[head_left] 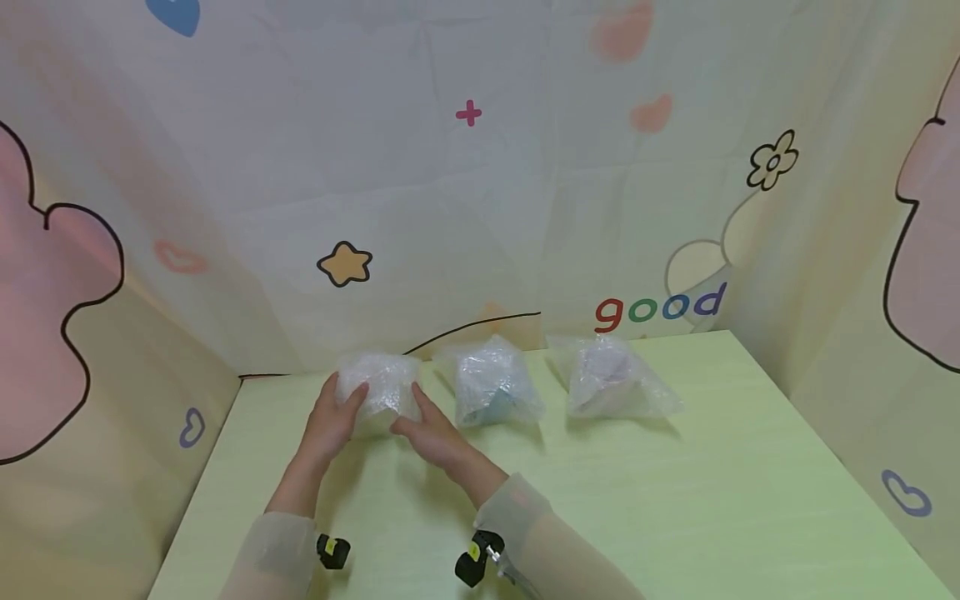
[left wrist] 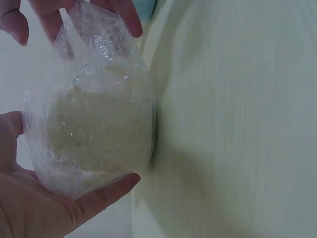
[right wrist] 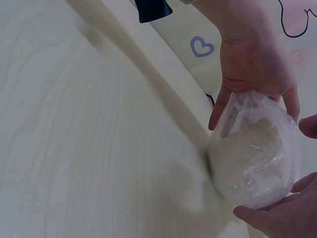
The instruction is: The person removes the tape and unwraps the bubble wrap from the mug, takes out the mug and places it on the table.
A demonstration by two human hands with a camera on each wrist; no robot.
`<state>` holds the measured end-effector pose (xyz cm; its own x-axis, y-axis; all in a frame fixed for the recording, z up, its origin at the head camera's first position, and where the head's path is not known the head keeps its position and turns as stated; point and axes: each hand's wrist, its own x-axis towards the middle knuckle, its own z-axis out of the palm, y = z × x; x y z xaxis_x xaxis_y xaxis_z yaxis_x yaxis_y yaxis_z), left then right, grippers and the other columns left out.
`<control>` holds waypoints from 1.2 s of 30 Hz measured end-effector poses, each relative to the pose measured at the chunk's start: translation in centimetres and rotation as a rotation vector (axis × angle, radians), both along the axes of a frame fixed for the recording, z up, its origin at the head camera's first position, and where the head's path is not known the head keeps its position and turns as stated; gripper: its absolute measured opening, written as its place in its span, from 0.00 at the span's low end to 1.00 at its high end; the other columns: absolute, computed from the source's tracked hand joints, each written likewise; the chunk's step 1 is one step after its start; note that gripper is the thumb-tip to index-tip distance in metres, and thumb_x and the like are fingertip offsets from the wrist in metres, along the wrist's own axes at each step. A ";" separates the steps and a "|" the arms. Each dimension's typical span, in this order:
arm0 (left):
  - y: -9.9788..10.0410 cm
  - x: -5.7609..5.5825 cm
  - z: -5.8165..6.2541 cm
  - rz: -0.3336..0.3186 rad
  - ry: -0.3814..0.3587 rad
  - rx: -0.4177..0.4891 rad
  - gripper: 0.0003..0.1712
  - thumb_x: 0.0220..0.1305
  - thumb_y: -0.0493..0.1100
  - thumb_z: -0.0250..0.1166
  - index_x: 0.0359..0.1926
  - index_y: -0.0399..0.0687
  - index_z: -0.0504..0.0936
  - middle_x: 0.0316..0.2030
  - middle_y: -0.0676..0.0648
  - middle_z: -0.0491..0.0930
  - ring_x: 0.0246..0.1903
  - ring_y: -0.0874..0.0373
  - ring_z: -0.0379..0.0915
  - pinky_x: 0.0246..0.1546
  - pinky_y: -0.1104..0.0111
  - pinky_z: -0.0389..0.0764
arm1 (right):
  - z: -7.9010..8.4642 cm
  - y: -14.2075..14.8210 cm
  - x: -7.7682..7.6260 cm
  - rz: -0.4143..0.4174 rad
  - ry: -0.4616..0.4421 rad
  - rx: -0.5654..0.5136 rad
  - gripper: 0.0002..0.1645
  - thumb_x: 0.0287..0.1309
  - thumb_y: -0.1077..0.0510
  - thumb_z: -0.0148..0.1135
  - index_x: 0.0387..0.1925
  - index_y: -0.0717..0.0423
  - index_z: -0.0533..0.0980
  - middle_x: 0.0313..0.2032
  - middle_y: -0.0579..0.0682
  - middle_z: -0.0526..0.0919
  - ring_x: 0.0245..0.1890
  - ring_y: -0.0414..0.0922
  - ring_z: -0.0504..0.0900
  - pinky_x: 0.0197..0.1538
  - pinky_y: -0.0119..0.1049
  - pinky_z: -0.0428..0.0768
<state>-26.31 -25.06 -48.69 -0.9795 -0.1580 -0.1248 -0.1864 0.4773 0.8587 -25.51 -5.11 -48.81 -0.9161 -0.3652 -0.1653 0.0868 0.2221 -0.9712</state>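
Between my two hands is a package in clear bubble wrap [head_left: 381, 379], at the back left of the table. My left hand [head_left: 330, 423] grips its left side, thumb in front. On the opposite side my right hand [head_left: 437, 435] holds it, thumb towards me. Something pale beige shows through the wrap in the left wrist view, where the package [left wrist: 99, 129] sits close over the tabletop. The right wrist view has the fingers of both hands spread around the wrap [right wrist: 252, 153]; parts of them are hidden behind it.
Right of the held package stands a second wrapped bundle [head_left: 495, 383] with something bluish inside. Farther right is a third wrapped bundle [head_left: 618, 383]. Printed cloth [head_left: 480, 192] walls the pale green table [head_left: 675, 500] at the back and sides. Black cameras [head_left: 471, 560] hang at the wrists.
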 end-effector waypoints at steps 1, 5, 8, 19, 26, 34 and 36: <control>0.1 0.2 0.0 0.003 0.004 -0.008 0.53 0.77 0.67 0.50 0.83 0.42 0.37 0.82 0.33 0.43 0.80 0.33 0.41 0.78 0.40 0.52 | 0.0 0.0 0.1 0.002 0.008 0.003 0.56 0.60 0.46 0.63 0.83 0.45 0.47 0.83 0.53 0.50 0.82 0.58 0.49 0.80 0.62 0.50; 0.4 1.1 0.2 0.018 0.019 -0.046 0.52 0.77 0.66 0.49 0.83 0.43 0.37 0.82 0.34 0.44 0.81 0.34 0.40 0.79 0.41 0.47 | 0.2 0.3 0.9 0.020 0.033 0.018 0.56 0.61 0.47 0.63 0.83 0.48 0.47 0.82 0.56 0.52 0.82 0.58 0.50 0.80 0.60 0.51; 0.7 2.1 0.5 0.026 0.024 -0.060 0.51 0.78 0.65 0.49 0.83 0.43 0.36 0.81 0.33 0.45 0.80 0.34 0.42 0.79 0.41 0.49 | 0.3 0.7 1.5 0.037 0.052 0.029 0.56 0.60 0.48 0.64 0.83 0.49 0.47 0.82 0.57 0.53 0.82 0.58 0.51 0.81 0.59 0.52; 2.4 6.7 1.5 0.003 -0.003 -0.051 0.57 0.75 0.71 0.51 0.83 0.45 0.31 0.82 0.33 0.41 0.80 0.32 0.39 0.77 0.36 0.48 | 1.2 3.3 4.6 0.109 0.111 0.088 0.57 0.58 0.47 0.66 0.83 0.48 0.49 0.82 0.52 0.53 0.82 0.54 0.52 0.80 0.59 0.54; 4.0 9.7 1.5 -0.032 -0.034 -0.044 0.61 0.71 0.75 0.51 0.83 0.49 0.30 0.82 0.33 0.41 0.80 0.31 0.38 0.76 0.34 0.47 | 1.4 5.8 7.0 0.156 0.103 0.092 0.59 0.55 0.47 0.67 0.83 0.46 0.48 0.81 0.52 0.55 0.80 0.53 0.56 0.78 0.60 0.58; 6.1 12.2 0.8 -0.053 -0.019 -0.036 0.63 0.68 0.76 0.55 0.83 0.46 0.34 0.80 0.30 0.50 0.78 0.31 0.49 0.74 0.35 0.55 | 1.1 9.3 9.6 0.198 0.059 0.029 0.57 0.58 0.49 0.69 0.83 0.44 0.49 0.77 0.57 0.63 0.69 0.53 0.75 0.63 0.50 0.80; 6.8 12.5 0.7 -0.054 -0.011 -0.025 0.62 0.68 0.75 0.56 0.83 0.46 0.36 0.79 0.30 0.52 0.78 0.32 0.50 0.74 0.35 0.56 | 1.2 10.1 10.0 0.192 0.050 0.022 0.57 0.59 0.49 0.69 0.83 0.43 0.49 0.77 0.57 0.63 0.67 0.55 0.77 0.61 0.50 0.81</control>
<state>-13.81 -18.31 -47.96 -0.9853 -0.1078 -0.1326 -0.1692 0.5083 0.8444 -15.54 4.96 -47.61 -0.8372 -0.5308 -0.1318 -0.0071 0.2515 -0.9678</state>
